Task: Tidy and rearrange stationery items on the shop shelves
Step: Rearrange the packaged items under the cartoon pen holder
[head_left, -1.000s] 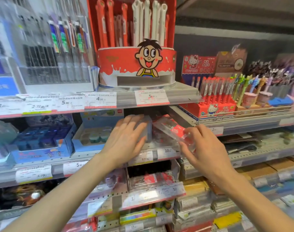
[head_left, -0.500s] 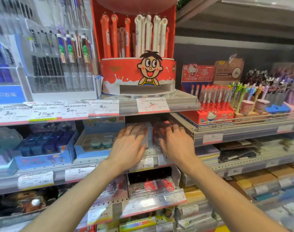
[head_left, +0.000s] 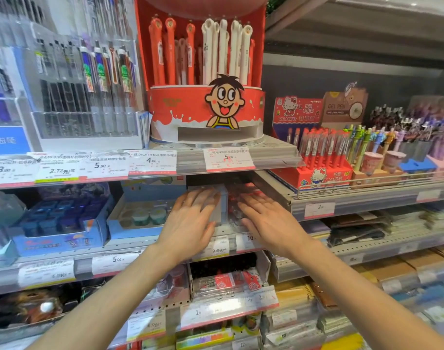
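both hands lie flat with straight fingers, gripping nothing: the left hand (head_left: 190,218) presses its fingers on a pale grey-blue box (head_left: 219,205) standing upright on the middle shelf (head_left: 130,245), the right hand (head_left: 269,221) just beside it rests on clear-wrapped red stationery packs (head_left: 237,195). forearms reach up and forward. above both stands a round red cartoon-boy pen display (head_left: 205,114).

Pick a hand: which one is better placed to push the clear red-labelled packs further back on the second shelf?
Right. The right hand already lies flat on the clear red-labelled packs; the left hand rests on the grey box beside them.
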A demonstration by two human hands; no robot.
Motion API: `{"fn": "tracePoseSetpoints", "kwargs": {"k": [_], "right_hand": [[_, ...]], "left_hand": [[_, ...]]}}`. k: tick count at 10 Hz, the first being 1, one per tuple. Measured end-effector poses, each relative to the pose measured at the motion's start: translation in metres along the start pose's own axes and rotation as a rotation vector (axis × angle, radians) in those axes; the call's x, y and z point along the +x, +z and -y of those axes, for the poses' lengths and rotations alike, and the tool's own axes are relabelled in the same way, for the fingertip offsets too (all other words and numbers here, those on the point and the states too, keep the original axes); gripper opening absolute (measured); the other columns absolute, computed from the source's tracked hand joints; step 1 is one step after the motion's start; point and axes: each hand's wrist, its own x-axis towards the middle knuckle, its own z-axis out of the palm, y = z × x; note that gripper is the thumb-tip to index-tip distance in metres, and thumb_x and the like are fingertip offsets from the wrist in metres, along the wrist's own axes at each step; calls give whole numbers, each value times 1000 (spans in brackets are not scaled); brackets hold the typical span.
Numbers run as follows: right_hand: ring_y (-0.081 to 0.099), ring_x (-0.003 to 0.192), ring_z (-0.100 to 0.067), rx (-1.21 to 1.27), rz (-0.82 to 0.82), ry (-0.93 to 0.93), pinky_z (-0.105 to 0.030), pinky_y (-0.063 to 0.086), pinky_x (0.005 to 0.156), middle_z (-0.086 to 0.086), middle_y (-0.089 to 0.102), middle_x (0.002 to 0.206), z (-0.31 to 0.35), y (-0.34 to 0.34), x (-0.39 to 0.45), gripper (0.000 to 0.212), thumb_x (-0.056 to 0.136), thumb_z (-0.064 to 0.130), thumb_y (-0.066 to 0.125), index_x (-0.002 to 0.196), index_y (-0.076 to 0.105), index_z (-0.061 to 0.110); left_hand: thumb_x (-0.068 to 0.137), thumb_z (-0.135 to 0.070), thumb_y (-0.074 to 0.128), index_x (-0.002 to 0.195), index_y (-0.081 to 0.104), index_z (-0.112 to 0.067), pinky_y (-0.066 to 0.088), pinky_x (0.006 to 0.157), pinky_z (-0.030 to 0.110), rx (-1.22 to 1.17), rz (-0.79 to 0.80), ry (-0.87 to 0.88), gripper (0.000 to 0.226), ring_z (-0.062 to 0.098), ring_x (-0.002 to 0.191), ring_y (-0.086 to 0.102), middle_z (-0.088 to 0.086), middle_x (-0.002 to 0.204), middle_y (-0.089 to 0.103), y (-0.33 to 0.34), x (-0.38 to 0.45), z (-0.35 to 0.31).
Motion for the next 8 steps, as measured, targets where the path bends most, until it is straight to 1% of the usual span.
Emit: {"fn": "tracePoseSetpoints", "kwargs": {"k": [1, 2, 3, 4, 5, 6, 7, 8], "right_hand": [[57, 127, -28, -37, -61, 23, -44, 38, 113, -10, 60, 138, -5, 1, 2, 47, 101, 36, 33, 135, 59, 14], [64, 116, -33, -86, -59, 12, -43, 52, 96, -15, 64, 132, -1, -1, 4, 39, 96, 23, 54, 131, 61, 8], [49, 133, -34, -54, 24, 17, -43, 55, 90, -13, 47, 150, 5, -9, 0, 53, 94, 13, 56, 145, 44, 8], [40, 141, -32, -28, 14, 38, -44, 49, 102, -13, 37, 157, 3, -13, 1, 64, 91, 1, 52, 152, 33, 7], [58, 125, -36, -101, -23, 42, -44, 57, 92, -18, 56, 141, -3, -12, 3, 62, 79, -2, 66, 139, 53, 2], [64, 115, -36, -154, -30, 76, -46, 52, 96, -17, 64, 130, -13, -6, 3, 53, 78, 3, 71, 130, 62, 4], [62, 119, -33, -165, -34, 60, -55, 33, 114, -11, 65, 132, -21, 0, -2, 44, 88, 22, 59, 130, 63, 11], [51, 132, -27, -80, 4, 88, -57, 13, 121, -3, 58, 141, -26, -1, -4, 60, 97, 52, 25, 137, 57, 20]], "left_hand": [[88, -35, 54, 145, 41, -16, 34, 112, 49, -14, 2, -3, 62, 29, 137, 38, 6, 150, 43, 0, 0, 0], [88, -35, 54, 146, 41, -16, 34, 113, 49, -11, 2, -7, 62, 29, 137, 38, 6, 150, 43, 1, 0, -1], [88, -35, 53, 146, 40, -16, 33, 113, 48, -13, 0, -5, 62, 29, 137, 38, 6, 150, 43, 1, 0, 0], [89, -35, 53, 146, 40, -17, 33, 114, 48, -13, -7, -1, 62, 29, 138, 37, 6, 151, 43, 1, 0, 1], [89, -35, 53, 146, 40, -17, 32, 114, 47, -19, -11, 0, 62, 28, 138, 37, 5, 151, 42, 1, 0, 1], [89, -35, 53, 146, 40, -17, 32, 114, 48, -20, -7, 2, 62, 28, 138, 36, 5, 152, 41, 2, 0, 1], [88, -35, 54, 146, 41, -17, 33, 113, 48, -28, -10, 4, 62, 28, 137, 37, 6, 151, 42, 2, 0, 1], [88, -34, 54, 146, 41, -17, 33, 113, 48, -31, -13, 2, 62, 28, 138, 37, 5, 151, 42, 2, 0, 2]]}}
